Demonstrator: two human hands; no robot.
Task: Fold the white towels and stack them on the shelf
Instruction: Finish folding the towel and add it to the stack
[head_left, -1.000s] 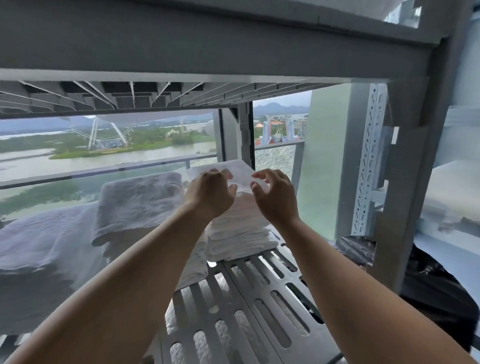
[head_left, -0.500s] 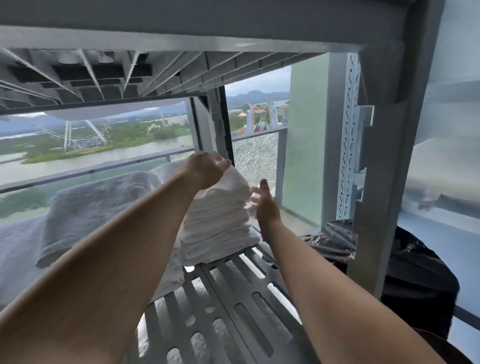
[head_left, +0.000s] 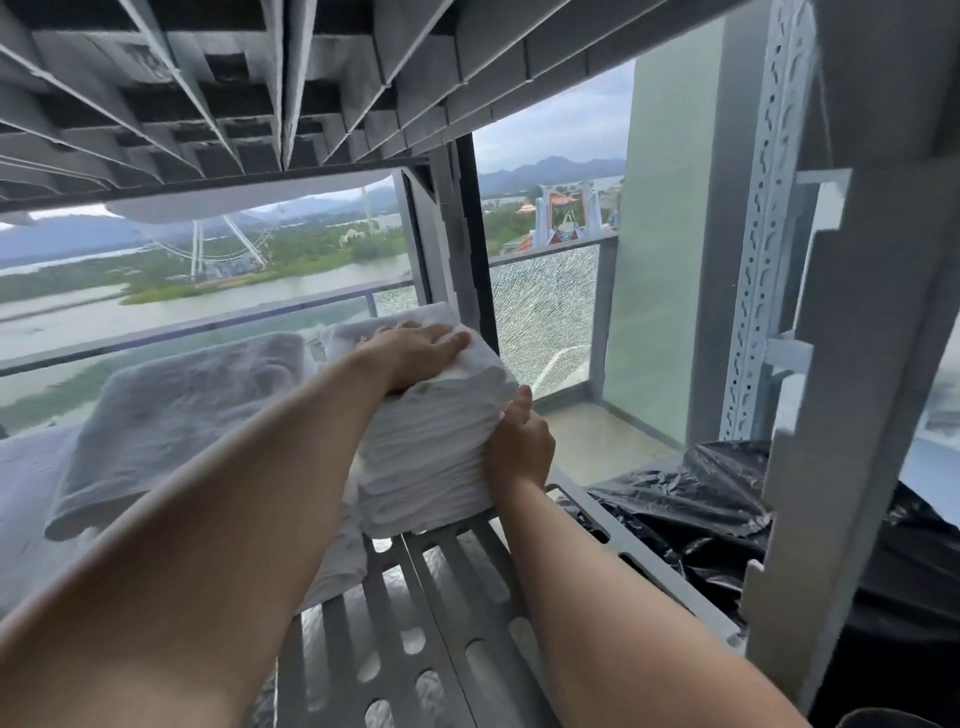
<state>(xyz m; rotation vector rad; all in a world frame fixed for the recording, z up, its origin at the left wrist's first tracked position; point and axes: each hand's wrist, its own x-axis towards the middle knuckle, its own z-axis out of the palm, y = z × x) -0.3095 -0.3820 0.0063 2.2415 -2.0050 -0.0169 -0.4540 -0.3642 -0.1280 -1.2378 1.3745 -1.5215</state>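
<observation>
A tall stack of folded white towels (head_left: 426, 467) stands on the slotted grey metal shelf (head_left: 457, 587), near its far right corner. My left hand (head_left: 415, 353) lies flat on top of the stack, fingers straight, pressing down. My right hand (head_left: 519, 441) rests against the stack's right side, fingers flat on the folded edges. A lower pile of white towels (head_left: 337, 566) sits just left of the stack, partly hidden by my left forearm.
Bulky grey towels (head_left: 171, 405) fill the shelf's left part. The upper shelf's ribbed underside (head_left: 260, 93) hangs close overhead. A grey perforated upright (head_left: 763, 270) stands at right, with black plastic bags (head_left: 691, 499) beyond the shelf edge. A cracked glass balcony railing (head_left: 540, 317) lies behind.
My left hand moved from the stack's front top edge to lie flat on top. My right hand came in against the stack's right side. The view has drawn closer to the shelf.
</observation>
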